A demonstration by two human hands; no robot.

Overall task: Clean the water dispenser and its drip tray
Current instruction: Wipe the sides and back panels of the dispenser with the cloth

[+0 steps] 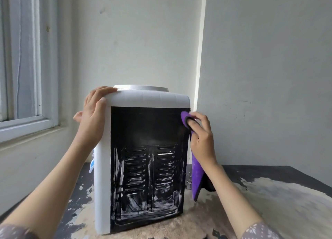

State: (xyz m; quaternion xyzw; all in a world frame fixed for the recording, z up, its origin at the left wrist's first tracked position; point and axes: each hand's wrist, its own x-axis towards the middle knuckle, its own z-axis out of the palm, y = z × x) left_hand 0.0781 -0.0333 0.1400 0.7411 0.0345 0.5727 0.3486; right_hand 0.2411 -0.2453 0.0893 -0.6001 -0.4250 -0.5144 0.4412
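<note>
Water dispenser (143, 149): stands upright on a worn table (269, 203), its black back panel toward the camera.
Back panel: vent slats in the lower half, streaked with white smears; upper half plain black.
Left hand (91, 116): fingers laid over the top left corner, steadying the dispenser.
Right hand (201, 136): presses a purple cloth (196, 172) to the panel's upper right edge, fingers curled round it; the rest hangs down.
Drip tray: not visible.

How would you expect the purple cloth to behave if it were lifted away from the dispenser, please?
The purple cloth probably flops: its free end hangs limp below the right hand. It looks thin and light. It likely bunches easily, since it folds over the fingers against the black back panel.
</note>
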